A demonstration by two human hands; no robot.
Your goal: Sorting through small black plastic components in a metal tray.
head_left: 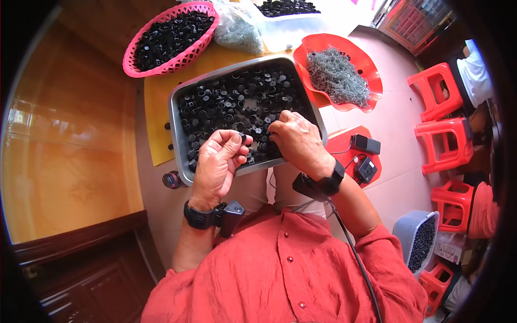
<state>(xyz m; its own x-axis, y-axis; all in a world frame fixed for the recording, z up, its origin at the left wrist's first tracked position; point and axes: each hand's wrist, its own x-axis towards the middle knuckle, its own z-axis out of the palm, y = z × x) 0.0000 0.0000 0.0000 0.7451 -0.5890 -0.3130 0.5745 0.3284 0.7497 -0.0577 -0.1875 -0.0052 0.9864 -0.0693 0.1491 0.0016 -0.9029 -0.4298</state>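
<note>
A grey metal tray [180, 141] in front of me holds many small black round plastic caps [231, 97]. Over its near left part, my left hand [218, 161] pinches one black cap [242, 138] between thumb and forefinger. My right hand [297, 139] is at the tray's right side, knuckles up, its fingers closed and pointing down toward the caps. Whatever its fingertips grip is hidden behind the hand. The two hands are a short way apart.
A pink basket [211, 33] of black parts stands far left, beside a clear bag [239, 33]. Far right, a red bowl [374, 81] holds thin metal pieces [336, 75]. Red stools [439, 89], seated people and a grey bin [404, 229] line the right. A wooden cabinet [75, 134] stands left.
</note>
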